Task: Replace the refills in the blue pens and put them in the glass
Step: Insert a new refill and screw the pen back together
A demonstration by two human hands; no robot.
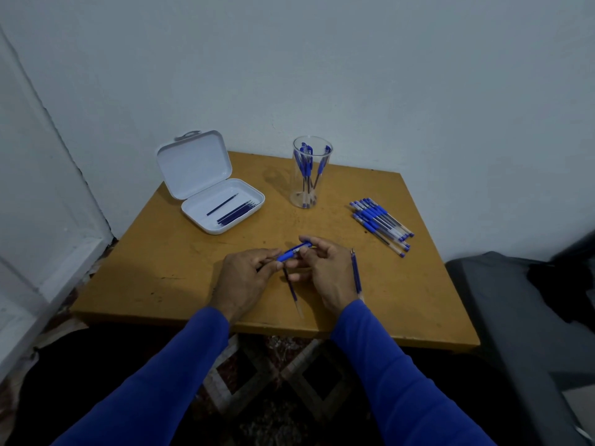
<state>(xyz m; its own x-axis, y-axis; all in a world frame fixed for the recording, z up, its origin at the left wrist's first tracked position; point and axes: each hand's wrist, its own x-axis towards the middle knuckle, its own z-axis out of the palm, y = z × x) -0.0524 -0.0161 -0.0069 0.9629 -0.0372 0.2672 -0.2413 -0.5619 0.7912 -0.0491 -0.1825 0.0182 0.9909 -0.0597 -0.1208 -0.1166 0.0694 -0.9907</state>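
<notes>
Over the middle of the wooden table (pixel 180 275), my left hand (pixel 244 278) and my right hand (pixel 325 272) both hold a blue pen (pixel 293 251), the left pinching its tip end, the right gripping its capped end. A thin refill (pixel 293 292) slants down between my hands toward the table's front edge. Another refill (pixel 356 274) lies right of my right hand. A clear glass (pixel 311 174) at the back holds several blue pens. Several more blue pens (pixel 381 224) lie in a pile at the right.
An open white case (pixel 206 185) at the back left holds several dark blue refills (pixel 233 211). Walls close in behind and to the left. A dark grey seat (pixel 515 317) stands right of the table.
</notes>
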